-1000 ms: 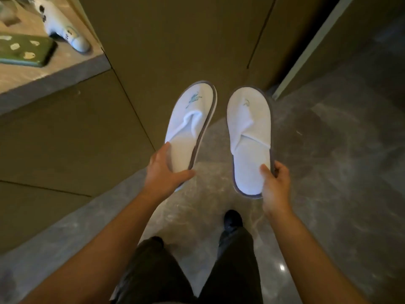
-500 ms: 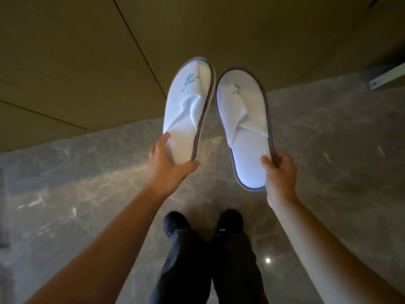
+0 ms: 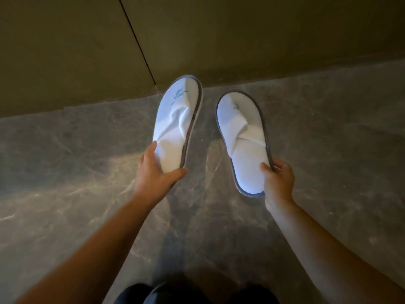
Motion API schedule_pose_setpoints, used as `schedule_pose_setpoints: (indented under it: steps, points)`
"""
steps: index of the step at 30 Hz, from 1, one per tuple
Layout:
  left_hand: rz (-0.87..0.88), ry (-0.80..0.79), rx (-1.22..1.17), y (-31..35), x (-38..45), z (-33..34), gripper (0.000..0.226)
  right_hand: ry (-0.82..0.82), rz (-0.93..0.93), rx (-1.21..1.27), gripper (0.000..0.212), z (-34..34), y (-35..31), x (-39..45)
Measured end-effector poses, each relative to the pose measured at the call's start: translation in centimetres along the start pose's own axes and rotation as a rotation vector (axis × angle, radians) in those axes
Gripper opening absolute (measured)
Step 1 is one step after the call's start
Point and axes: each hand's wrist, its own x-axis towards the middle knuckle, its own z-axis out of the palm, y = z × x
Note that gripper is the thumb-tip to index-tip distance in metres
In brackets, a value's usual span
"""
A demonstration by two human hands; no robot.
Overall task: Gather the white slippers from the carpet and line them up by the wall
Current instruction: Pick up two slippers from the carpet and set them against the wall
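Note:
I hold two white slippers with grey edging, toes pointing at the wall. My left hand (image 3: 156,174) grips the heel of the left slipper (image 3: 177,119), which is tilted onto its side and bears a small blue emblem near the toe. My right hand (image 3: 278,178) pinches the heel rim of the right slipper (image 3: 243,137), which faces up and lies flat, low over the floor. The toe of the left slipper reaches the foot of the brown wall (image 3: 219,40). I cannot tell whether either slipper touches the floor.
A grey marble floor (image 3: 328,139) runs up to the brown panelled wall, which has a dark vertical seam (image 3: 138,40) above the left slipper. My dark trouser legs (image 3: 197,292) show at the bottom edge.
Both slippers have come down and forward toward the foot of the wall and now sit further apart. My view has dropped lower; the shelf seen one second ago is out of sight.

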Motion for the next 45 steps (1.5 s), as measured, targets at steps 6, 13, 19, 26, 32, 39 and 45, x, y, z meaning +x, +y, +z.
schedule_pose_setpoints:
  steps: [6, 13, 19, 26, 32, 39, 45]
  points:
    - [0.067, 0.0, 0.14, -2.5, 2.4, 0.6, 0.095, 0.058, -0.058, -0.099, 0.031, -0.4, 2.8, 5.3]
    - [0.092, -0.033, 0.272, -2.8, 2.0, 1.3, 0.098, 0.097, -0.21, -0.643, 0.054, -1.4, 4.5, 6.1]
    - [0.088, -0.018, 0.334, -3.9, 2.1, 1.3, 0.1, -0.125, -0.338, -1.037, 0.084, 1.1, 5.4, 4.7]
    - [0.132, -0.023, 0.401, -4.3, 2.2, 0.9, 0.101, -0.091, -0.296, -1.051, 0.067, -0.5, 4.8, 6.5]
    - [0.08, 0.018, 0.529, -5.4, 3.1, 1.0, 0.1, -0.254, -0.584, -1.048, 0.068, 3.0, 4.7, 3.9]
    - [-0.03, -0.145, 0.527, -8.5, 2.9, 2.4, 0.114, -0.518, -0.556, -1.269, 0.081, 8.5, 7.4, 0.7]
    - [0.208, -0.3, 0.805, -11.1, 2.9, 1.1, 0.1, -0.548, -0.532, -1.345, 0.091, 8.7, 7.7, 0.8]
